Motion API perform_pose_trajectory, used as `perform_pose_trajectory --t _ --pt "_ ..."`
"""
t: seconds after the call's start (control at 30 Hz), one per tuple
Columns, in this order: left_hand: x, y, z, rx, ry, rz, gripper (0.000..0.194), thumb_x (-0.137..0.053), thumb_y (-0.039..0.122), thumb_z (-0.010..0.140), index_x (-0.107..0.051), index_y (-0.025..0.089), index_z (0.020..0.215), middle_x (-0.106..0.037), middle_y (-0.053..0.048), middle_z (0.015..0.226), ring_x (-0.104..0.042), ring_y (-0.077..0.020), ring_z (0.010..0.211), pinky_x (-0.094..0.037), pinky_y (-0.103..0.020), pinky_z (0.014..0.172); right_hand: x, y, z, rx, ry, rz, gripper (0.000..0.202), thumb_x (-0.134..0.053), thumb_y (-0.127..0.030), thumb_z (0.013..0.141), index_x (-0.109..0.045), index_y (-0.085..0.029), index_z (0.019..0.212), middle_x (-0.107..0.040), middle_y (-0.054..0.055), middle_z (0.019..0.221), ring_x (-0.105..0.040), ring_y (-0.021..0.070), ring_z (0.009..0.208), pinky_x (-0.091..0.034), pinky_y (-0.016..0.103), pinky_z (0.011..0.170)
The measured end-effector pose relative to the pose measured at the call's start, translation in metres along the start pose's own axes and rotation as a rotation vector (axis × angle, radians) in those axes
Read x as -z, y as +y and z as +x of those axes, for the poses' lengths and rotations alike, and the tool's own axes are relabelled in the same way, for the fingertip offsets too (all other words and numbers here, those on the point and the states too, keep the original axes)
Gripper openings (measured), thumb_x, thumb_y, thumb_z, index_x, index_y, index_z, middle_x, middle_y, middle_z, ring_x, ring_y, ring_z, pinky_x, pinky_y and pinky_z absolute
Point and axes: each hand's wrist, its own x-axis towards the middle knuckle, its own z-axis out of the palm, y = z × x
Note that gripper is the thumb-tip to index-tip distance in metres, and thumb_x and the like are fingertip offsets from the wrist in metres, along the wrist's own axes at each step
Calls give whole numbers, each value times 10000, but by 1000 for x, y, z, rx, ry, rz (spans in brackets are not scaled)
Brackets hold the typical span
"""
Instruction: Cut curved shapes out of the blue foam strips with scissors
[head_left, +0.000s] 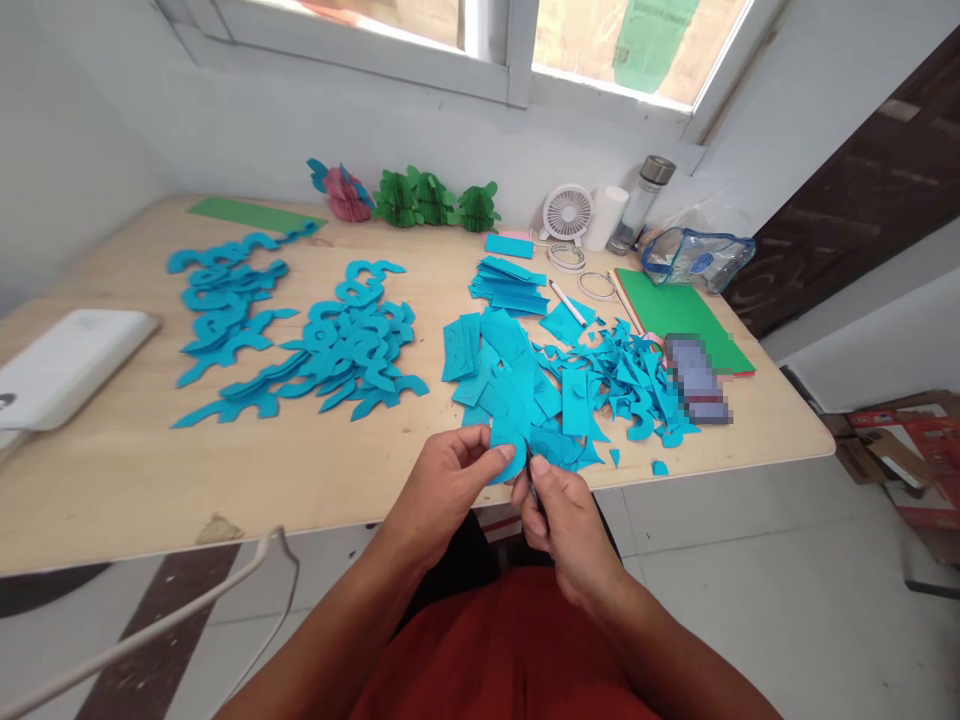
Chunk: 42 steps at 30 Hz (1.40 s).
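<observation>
Head view: two hands work a blue paper piece at the near edge of the wooden table.

The left hand (450, 480) pinches the blue paper piece (510, 450) between thumb and fingers, just off the wooden table (150, 470). The right hand (559, 510) is closed around a thin dark tool (531, 478) touching that piece; what tool it is cannot be told. On the table behind lie blue scraps (600, 380), farther left cut blue shapes (345, 345).

Matt blue paper cutouts (345, 345) lie on a smooth pale wooden table (135, 470), beside a glossy white plastic fan (568, 213)
</observation>
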Motion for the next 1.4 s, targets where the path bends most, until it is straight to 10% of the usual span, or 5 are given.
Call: perform_pose_trajectory --t 1.4 --pt "6 -3 4 3 4 60 238 -645 320 708 -513 171 578 -441 44 576 -386 -117 590 -339 -252 597 3 -1 1 -23 -50 -72 470 -539 -589 809 -549 -158 620 -340 -99 358 -210 45 342 -137 211 375"
